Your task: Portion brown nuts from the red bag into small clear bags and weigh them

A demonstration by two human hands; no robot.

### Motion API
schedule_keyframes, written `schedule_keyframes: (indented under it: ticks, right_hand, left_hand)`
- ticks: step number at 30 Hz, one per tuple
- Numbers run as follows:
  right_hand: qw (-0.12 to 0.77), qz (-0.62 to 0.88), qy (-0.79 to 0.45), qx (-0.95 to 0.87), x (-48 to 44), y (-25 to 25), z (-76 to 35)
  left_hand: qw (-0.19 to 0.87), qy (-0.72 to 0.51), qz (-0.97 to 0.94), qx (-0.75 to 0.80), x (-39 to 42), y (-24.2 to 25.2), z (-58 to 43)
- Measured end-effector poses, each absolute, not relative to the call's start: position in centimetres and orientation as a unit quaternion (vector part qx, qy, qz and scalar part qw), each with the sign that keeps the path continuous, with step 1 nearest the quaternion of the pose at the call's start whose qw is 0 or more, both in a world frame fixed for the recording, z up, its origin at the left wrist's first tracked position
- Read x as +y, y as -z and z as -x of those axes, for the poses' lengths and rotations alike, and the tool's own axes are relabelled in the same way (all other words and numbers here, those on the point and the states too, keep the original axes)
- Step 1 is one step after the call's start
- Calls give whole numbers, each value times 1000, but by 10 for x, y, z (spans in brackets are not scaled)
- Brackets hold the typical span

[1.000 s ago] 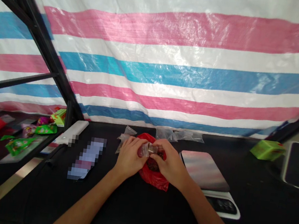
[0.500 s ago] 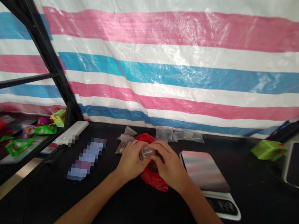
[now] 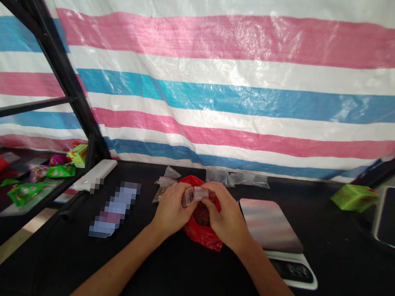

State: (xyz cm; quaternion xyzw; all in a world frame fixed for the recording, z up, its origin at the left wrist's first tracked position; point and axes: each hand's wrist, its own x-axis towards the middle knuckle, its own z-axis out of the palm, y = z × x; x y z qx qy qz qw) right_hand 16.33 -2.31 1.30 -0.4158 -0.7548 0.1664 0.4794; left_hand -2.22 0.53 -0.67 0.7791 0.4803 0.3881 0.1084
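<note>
Between my two hands is a small clear plastic bag (image 3: 196,194), pinched at both sides. My left hand (image 3: 171,210) has its fingers closed on the left edge, and my right hand (image 3: 230,218) grips the right edge. Just beneath them lies a red plastic bag (image 3: 204,236), spread open on the black table. Dark brown, grainy bits (image 3: 203,215) show inside the red bag. Behind my left hand sit small filled clear bags (image 3: 160,192), partly hidden by it.
To the right is a kitchen scale (image 3: 270,225) with a shiny metal top. Several flat clear bags (image 3: 237,178) lie at the back edge. A blurred-out phone-like object (image 3: 114,210), a white power strip (image 3: 97,173), green wrappers (image 3: 26,193) and a green box (image 3: 354,198) lie around.
The clear bag has turned and its top strip is now stretched between my fingers. My hands have shifted slightly, and more of the brown bits shows below.
</note>
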Motion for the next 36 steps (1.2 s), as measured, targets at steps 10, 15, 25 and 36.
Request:
schedule_keyframes:
  ticks: [10,15,25,36]
  right_hand:
    - [305,518,-48,-797,-17,3,-173]
    - [306,565,-26,-765,-10,13,-181]
    - [462,497,-72,-731,-12,-5,-178]
    - [308,555,-11,-773,-13,-6,-185]
  left_hand:
    - [112,-373,-682,619,7,-4,29]
    - [109,-334,-711,609,8,6,27]
    - [244,-487,-693,472,10,4,26]
    - [229,-472,-681,511,14,9,27]
